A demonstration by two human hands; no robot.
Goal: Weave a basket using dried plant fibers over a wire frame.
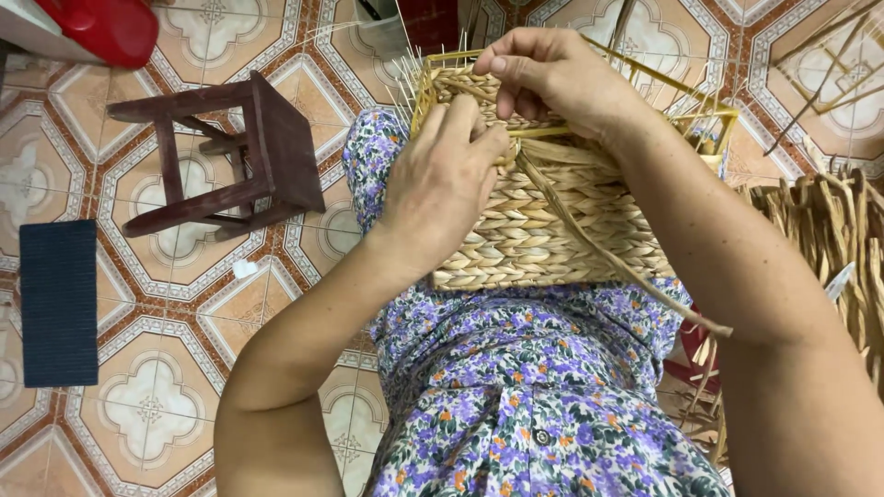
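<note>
A home used as a weaving workplace is suggested: patterned floor tiles are seen throughout, a small wooden stool at upper left, and dried straw bundles at the right edge.

woven basket: 1 | hands: 2, left hand, right hand | wooden stool: 1 | dark mat: 1 | red plastic thing: 1 | heap of dried straw strips: 1

The red plastic container is cut off by the top edge.
</note>
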